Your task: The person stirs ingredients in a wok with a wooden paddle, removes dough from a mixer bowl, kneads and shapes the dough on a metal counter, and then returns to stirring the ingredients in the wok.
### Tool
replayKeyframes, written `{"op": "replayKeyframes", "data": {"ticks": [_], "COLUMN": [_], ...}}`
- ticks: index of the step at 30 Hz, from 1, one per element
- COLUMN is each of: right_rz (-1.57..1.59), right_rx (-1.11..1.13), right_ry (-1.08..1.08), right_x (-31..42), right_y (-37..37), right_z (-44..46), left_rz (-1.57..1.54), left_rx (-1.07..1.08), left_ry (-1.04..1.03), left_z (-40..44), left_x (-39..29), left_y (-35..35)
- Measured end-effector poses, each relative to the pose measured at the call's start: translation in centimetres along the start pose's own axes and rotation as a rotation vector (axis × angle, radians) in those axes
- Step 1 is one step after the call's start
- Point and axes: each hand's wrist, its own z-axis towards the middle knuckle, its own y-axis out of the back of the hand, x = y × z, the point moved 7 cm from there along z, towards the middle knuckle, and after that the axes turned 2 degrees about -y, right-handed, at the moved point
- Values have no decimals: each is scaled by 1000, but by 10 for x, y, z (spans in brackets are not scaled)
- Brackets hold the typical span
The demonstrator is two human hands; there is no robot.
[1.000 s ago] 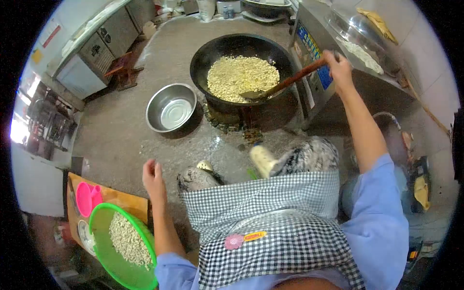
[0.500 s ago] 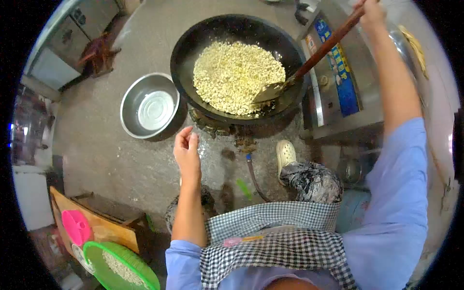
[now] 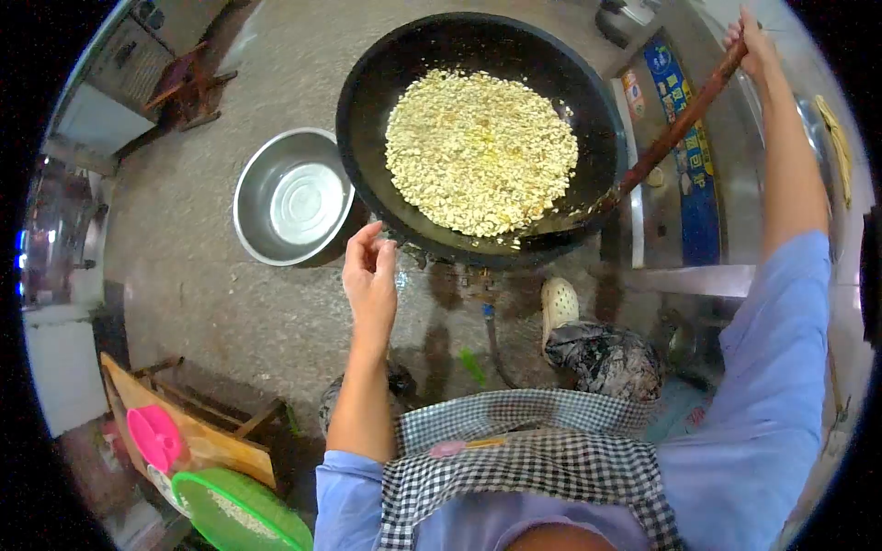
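A large black wok [image 3: 599, 101] holds a broad layer of pale, finely chopped pieces [image 3: 482, 151], with a yellowish patch near the middle. Up at the top right, my right hand [image 3: 755, 48] is closed around the long wooden handle of a wok spatula [image 3: 684, 124]. The spatula slants down over the wok's right rim, and its blade lies low against the inner wall, partly hard to make out. Just below the wok's lower left rim is my left hand [image 3: 371, 275]. It holds nothing, with fingers bent and thumb apart.
A metal basin [image 3: 248, 207] stands on the floor left of the wok. To the right is a steel counter [image 3: 744, 197] with a blue printed strip [image 3: 684, 151]. A wooden stool or board [image 3: 234, 450] at lower left carries a pink container [image 3: 154, 438] and a green basket [image 3: 207, 500].
My right hand has moved right, drawing the spatula blade from the food toward the wok's right wall. The food now lies more evenly spread. My left hand's thumb and fingers stand further apart.
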Motion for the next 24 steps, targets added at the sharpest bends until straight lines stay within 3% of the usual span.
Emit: {"op": "replayKeyframes", "data": {"ticks": [2,10,15,16,18,19,21,24], "right_rz": [216,403,497,523,659,567,753,913], "right_rx": [161,-143,-340,-479,-431,-456,-441,-189], "right_ry": [11,-210,-220,-263,-237,-296,-277,-418], "right_x": [-34,-128,-169,-164,-210,-196,-216,-222], "right_y": [-9,6,9,4,17,9,12,12], "right_z": [9,-63,-129,-167,-175,-214,-248,-320], "left_rz": [-15,-133,-207,-206,-207,-219,-243,-267], "left_rx": [-22,-111,-128,-132,-139,-129,-109,-88], "left_ry": [12,72,126,125,123,129,142,140], "left_z": [3,6,-3,-4,-8,-11,-18,-29], "left_x": [-1,-6,-3,-3,-2,-4,-8,-13], "left_y": [4,19,21,22,23,22,21,20]}}
